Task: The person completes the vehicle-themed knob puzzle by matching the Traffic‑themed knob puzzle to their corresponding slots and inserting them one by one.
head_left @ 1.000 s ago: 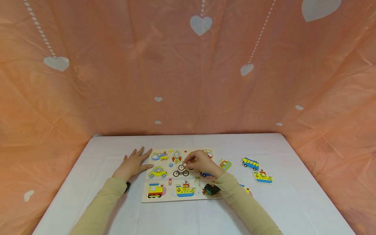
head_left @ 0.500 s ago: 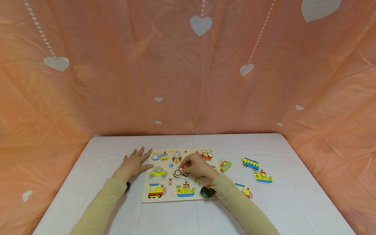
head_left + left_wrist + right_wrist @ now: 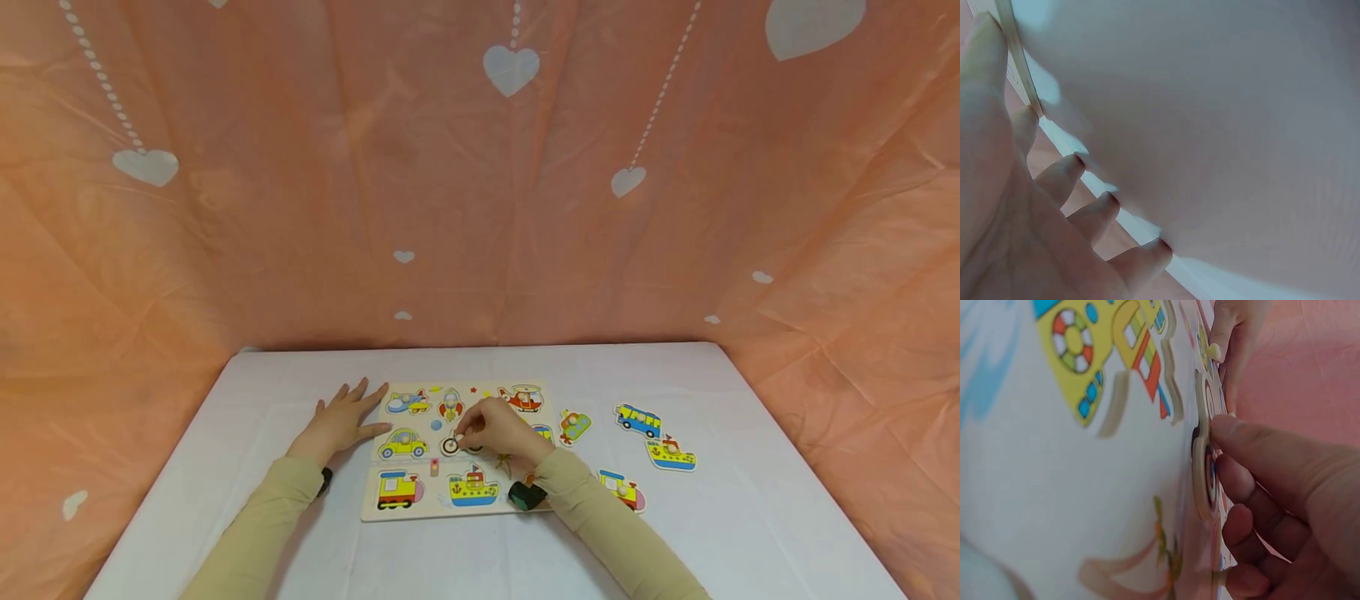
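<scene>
My right hand [image 3: 498, 429] pinches the bicycle puzzle piece [image 3: 450, 447] between thumb and fingers. In the right wrist view, this bicycle piece [image 3: 1200, 481] lies close over the board's face, its thick edge showing. In the head view it overlaps the bicycle picture in the middle row, and my fingers hide part of it. My left hand [image 3: 337, 427] lies spread at the left edge of the wooden puzzle board [image 3: 435, 511], with thumb and index fingertip on the rim. The other left fingertips touch the white table in the left wrist view.
Knobbed airplane [image 3: 407, 402], rocket [image 3: 450, 406], helicopter [image 3: 522, 399] and car [image 3: 403, 443] pieces sit in the board. Right of it lie loose submarine [image 3: 575, 427], bus [image 3: 639, 422], boat [image 3: 671, 455] and train [image 3: 621, 491] pieces. A pink curtain [image 3: 480, 208] hangs behind the table.
My right hand has moved down and slightly left with the bicycle piece, onto the bicycle picture, uncovering the helicopter. My left hand keeps its place at the board's edge.
</scene>
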`<state>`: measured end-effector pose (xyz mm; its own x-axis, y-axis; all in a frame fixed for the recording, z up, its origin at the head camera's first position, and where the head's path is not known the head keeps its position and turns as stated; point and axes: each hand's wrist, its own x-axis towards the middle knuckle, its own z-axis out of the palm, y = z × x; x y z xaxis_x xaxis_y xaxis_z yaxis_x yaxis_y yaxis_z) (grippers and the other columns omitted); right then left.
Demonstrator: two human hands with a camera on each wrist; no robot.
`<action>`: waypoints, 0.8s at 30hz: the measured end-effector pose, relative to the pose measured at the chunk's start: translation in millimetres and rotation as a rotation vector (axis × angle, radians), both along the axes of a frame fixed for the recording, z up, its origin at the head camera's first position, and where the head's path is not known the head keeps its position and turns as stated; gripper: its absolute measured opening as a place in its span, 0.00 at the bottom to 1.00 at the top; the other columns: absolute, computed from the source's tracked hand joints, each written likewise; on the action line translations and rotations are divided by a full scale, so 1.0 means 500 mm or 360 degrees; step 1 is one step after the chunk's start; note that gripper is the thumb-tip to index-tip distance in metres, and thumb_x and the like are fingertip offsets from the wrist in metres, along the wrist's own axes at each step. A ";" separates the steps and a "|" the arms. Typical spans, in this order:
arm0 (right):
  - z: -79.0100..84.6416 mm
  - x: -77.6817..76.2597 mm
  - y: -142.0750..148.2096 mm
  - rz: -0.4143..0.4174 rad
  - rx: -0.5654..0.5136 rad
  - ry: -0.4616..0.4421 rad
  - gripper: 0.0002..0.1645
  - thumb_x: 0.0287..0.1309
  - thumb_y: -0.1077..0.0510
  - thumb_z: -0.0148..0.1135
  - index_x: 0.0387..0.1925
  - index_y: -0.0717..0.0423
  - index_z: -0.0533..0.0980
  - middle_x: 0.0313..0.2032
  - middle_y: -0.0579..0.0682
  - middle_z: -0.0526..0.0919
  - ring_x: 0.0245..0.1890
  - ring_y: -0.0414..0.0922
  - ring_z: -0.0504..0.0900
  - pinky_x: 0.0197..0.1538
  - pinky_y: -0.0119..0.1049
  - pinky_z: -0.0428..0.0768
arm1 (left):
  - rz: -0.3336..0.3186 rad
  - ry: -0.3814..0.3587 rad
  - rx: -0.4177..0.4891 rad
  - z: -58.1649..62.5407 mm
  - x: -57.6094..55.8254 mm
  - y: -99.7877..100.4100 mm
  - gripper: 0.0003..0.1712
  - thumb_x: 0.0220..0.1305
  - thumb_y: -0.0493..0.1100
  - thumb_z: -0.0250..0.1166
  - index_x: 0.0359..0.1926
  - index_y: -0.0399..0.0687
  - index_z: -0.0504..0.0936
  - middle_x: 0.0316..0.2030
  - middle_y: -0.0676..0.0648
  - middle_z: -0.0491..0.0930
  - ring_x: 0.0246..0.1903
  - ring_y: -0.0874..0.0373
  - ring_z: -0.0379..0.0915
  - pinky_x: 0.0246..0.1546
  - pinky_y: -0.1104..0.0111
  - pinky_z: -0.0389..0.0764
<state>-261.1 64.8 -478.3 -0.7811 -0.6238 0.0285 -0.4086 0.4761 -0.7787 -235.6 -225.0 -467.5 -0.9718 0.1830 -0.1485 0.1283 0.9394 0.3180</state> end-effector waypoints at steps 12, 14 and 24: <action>0.001 0.000 -0.006 -0.0002 0.0016 -0.0025 0.04 0.49 0.61 0.74 0.28 0.51 0.84 0.22 0.41 0.79 0.23 0.36 0.73 0.28 0.27 0.72 | -0.0004 0.0011 0.0019 0.008 0.004 0.004 0.46 0.59 0.63 0.63 0.73 0.50 0.58 0.71 0.31 0.49 0.67 0.27 0.40 0.58 0.29 0.42; 0.001 0.000 -0.006 0.0009 0.0013 -0.0028 0.04 0.49 0.61 0.73 0.28 0.51 0.84 0.22 0.41 0.79 0.23 0.36 0.73 0.28 0.27 0.72 | -0.0004 0.0011 0.0017 0.009 0.004 0.004 0.46 0.59 0.63 0.63 0.73 0.51 0.58 0.71 0.32 0.49 0.67 0.27 0.40 0.59 0.29 0.42; 0.002 0.001 0.002 0.0098 -0.0018 -0.0034 0.06 0.49 0.63 0.73 0.31 0.52 0.83 0.23 0.41 0.79 0.25 0.36 0.75 0.29 0.28 0.74 | 0.0006 -0.0020 0.0010 0.010 0.002 0.002 0.47 0.59 0.64 0.63 0.73 0.52 0.57 0.71 0.32 0.48 0.68 0.28 0.39 0.59 0.30 0.41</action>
